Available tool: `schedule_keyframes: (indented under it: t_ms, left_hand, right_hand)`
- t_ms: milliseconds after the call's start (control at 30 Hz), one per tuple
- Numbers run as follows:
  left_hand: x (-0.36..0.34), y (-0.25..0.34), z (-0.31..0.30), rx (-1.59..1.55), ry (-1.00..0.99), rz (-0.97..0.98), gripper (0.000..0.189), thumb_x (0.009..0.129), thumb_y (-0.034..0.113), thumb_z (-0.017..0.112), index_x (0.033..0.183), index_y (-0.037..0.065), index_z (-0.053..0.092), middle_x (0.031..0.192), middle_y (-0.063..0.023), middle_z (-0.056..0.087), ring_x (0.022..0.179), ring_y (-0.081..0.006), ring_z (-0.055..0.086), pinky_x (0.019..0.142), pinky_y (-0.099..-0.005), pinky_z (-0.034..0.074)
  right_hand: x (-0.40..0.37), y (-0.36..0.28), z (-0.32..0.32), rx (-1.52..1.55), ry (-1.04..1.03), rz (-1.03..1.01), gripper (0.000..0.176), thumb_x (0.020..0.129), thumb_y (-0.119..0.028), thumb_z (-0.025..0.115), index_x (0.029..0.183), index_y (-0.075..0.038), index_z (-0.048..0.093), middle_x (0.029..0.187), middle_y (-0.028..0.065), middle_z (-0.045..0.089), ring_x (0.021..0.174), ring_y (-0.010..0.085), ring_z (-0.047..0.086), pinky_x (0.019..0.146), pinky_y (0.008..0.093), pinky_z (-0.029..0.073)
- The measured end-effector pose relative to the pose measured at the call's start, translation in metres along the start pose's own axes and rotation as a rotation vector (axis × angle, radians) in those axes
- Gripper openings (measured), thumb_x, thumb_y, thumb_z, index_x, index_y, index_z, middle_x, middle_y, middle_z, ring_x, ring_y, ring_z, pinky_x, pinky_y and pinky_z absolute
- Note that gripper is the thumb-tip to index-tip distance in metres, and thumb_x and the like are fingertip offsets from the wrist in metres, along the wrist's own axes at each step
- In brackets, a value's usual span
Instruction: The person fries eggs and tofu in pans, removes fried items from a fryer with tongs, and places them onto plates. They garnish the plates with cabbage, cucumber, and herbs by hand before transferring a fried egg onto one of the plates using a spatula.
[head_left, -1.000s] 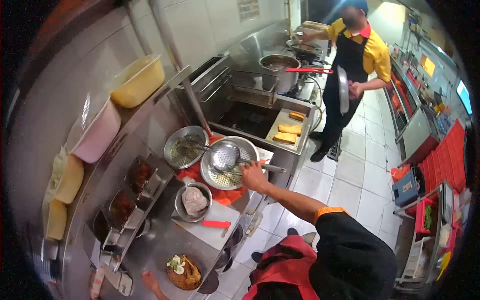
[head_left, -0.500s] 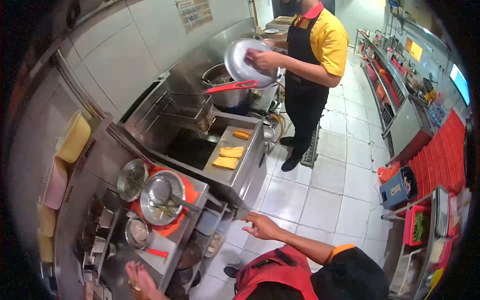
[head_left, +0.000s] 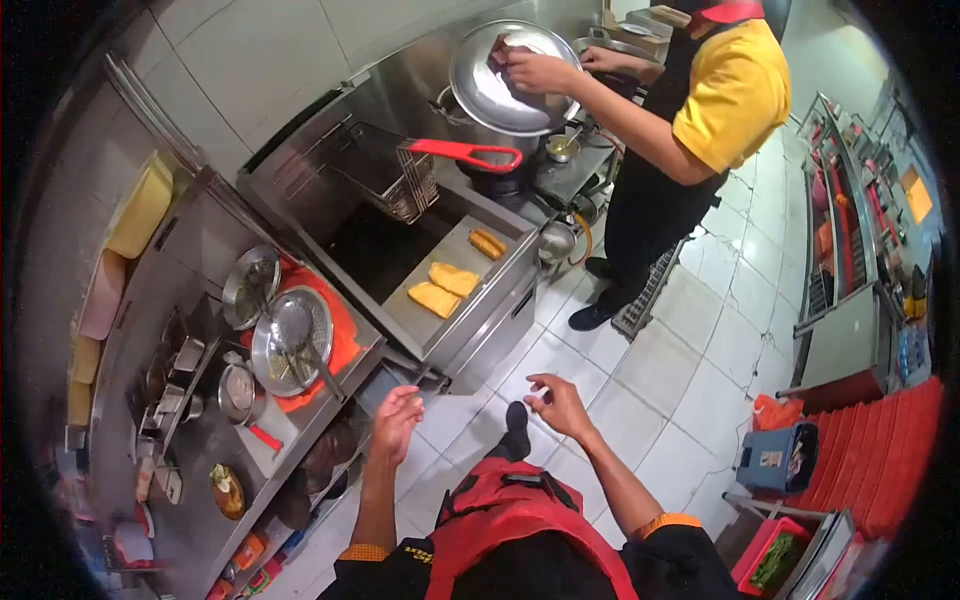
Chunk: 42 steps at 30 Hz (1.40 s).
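My left hand (head_left: 398, 418) is raised in front of the counter edge, fingers loosely curled and apart, with nothing visible in it. My right hand (head_left: 560, 405) hovers over the floor tiles, thumb and fingers apart and empty. Ahead, two flat golden slabs (head_left: 454, 279) and a browner fried piece (head_left: 487, 244) lie on the steel ledge of the fryer (head_left: 398, 258). A wire fry basket (head_left: 412, 190) with a red handle hangs above the fryer. On the left counter rests an oval bread-like piece (head_left: 227, 491) with white and green topping.
A co-worker in a yellow shirt (head_left: 740, 90) stands beyond the fryer, holding a large metal lid (head_left: 515, 78). On the left counter are a colander (head_left: 262, 345) with a skimmer and a small pot (head_left: 238, 392). A blue bin (head_left: 777, 458) stands right.
My left hand has moved from the counter toward my front, and the topped bread-like piece now shows there. My right hand has shifted slightly right. The co-worker has raised the lid.
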<state>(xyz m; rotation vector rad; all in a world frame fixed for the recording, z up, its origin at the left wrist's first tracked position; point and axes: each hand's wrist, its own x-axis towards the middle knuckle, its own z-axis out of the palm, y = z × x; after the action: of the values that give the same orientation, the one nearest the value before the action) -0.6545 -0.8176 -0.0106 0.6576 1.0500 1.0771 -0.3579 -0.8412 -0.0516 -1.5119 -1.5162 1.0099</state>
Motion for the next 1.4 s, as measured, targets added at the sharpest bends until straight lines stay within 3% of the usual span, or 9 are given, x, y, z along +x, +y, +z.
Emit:
schedule_keyframes:
  t_ms: [133, 200, 333, 633, 733, 933, 1067, 1200, 1400]
  left_hand:
    - [0.055, -0.037, 0.024, 0.107, -0.059, -0.083, 0.019, 0.08, 0.004, 0.06, 0.098, 0.003, 0.054, 0.082, -0.0032, 0.057, 0.072, -0.0112, 0.053, 0.064, -0.0237, 0.041]
    - [0.073, -0.038, 0.054, 0.116, -0.078, -0.09, 0.017, 0.081, 0.008, 0.06, 0.097, 0.002, 0.057, 0.081, -0.0028, 0.059, 0.073, -0.0101, 0.054, 0.064, -0.0233, 0.04]
    - [0.109, -0.049, 0.092, 0.195, -0.166, -0.156, 0.02, 0.083, 0.015, 0.059, 0.099, 0.002, 0.06, 0.083, -0.0023, 0.06, 0.073, -0.0088, 0.054, 0.065, -0.0218, 0.04]
    - [0.167, -0.078, 0.154, 0.484, -0.319, -0.173, 0.019, 0.085, 0.018, 0.058, 0.1, 0.007, 0.064, 0.082, 0.001, 0.059, 0.072, -0.0065, 0.051, 0.065, -0.0222, 0.042]
    - [0.181, -0.099, 0.179, 0.554, -0.328, -0.161, 0.021, 0.086, 0.019, 0.056, 0.102, 0.007, 0.062, 0.082, 0.0009, 0.06, 0.074, -0.0073, 0.052, 0.066, -0.0239, 0.043]
    - [0.189, -0.152, 0.225, 0.539, -0.095, -0.21, 0.021, 0.081, 0.02, 0.062, 0.096, 0.007, 0.064, 0.077, -0.0002, 0.059, 0.068, -0.0075, 0.053, 0.057, -0.0224, 0.041]
    - [0.176, -0.169, 0.243, 0.449, 0.093, -0.249, 0.019, 0.078, 0.019, 0.065, 0.092, 0.007, 0.063, 0.078, -0.0012, 0.06, 0.067, -0.0093, 0.055, 0.056, -0.0233, 0.041]
    - [0.162, -0.186, 0.238, 0.394, 0.239, -0.286, 0.018, 0.077, 0.018, 0.065, 0.09, 0.006, 0.061, 0.077, -0.0017, 0.06, 0.066, -0.0102, 0.056, 0.056, -0.0235, 0.042]
    - [0.165, -0.217, 0.202, 0.442, 0.433, -0.261, 0.015, 0.077, 0.015, 0.063, 0.089, 0.005, 0.061, 0.076, -0.0026, 0.062, 0.063, -0.0109, 0.057, 0.053, -0.0238, 0.043]
  right_hand:
    - [0.03, 0.031, -0.007, -0.138, -0.168, 0.083, 0.034, 0.073, -0.017, 0.066, 0.103, -0.003, 0.059, 0.083, 0.0149, 0.062, 0.07, 0.0276, 0.062, 0.066, 0.0355, 0.049]
    - [0.034, 0.059, -0.014, -0.137, -0.121, -0.008, 0.032, 0.075, -0.018, 0.066, 0.104, -0.004, 0.059, 0.077, 0.0118, 0.063, 0.062, 0.0203, 0.061, 0.059, 0.0314, 0.048]
    - [0.037, 0.099, -0.05, -0.175, -0.117, 0.25, 0.034, 0.075, -0.02, 0.066, 0.103, -0.003, 0.06, 0.079, 0.013, 0.064, 0.067, 0.0219, 0.063, 0.064, 0.0321, 0.049]
    - [0.027, 0.192, -0.132, -0.182, 0.005, 0.462, 0.026, 0.076, -0.018, 0.064, 0.096, -0.002, 0.063, 0.08, 0.0128, 0.065, 0.069, 0.0186, 0.064, 0.065, 0.0296, 0.05]
    - [0.027, 0.23, -0.157, -0.21, 0.027, 0.323, 0.025, 0.077, -0.017, 0.064, 0.096, -0.002, 0.063, 0.081, 0.0119, 0.066, 0.067, 0.0172, 0.063, 0.063, 0.029, 0.049]
    - [0.08, 0.163, -0.245, 0.021, -0.091, 0.344, 0.024, 0.082, -0.019, 0.058, 0.1, -0.003, 0.061, 0.083, 0.0166, 0.065, 0.077, 0.0196, 0.064, 0.068, 0.0296, 0.049]
    - [0.135, 0.118, -0.279, 0.007, -0.119, 0.129, 0.024, 0.082, -0.018, 0.059, 0.101, -0.003, 0.062, 0.081, 0.0116, 0.064, 0.071, 0.0162, 0.061, 0.065, 0.0286, 0.048]
    - [0.214, 0.063, -0.278, -0.08, -0.171, -0.305, 0.025, 0.08, -0.018, 0.06, 0.101, -0.003, 0.06, 0.087, 0.0157, 0.062, 0.078, 0.0299, 0.061, 0.069, 0.0347, 0.048]
    - [0.319, 0.044, -0.261, -0.147, 0.01, -0.349, 0.02, 0.085, -0.02, 0.051, 0.093, -0.004, 0.06, 0.082, 0.0185, 0.06, 0.072, 0.0356, 0.059, 0.062, 0.0409, 0.046]
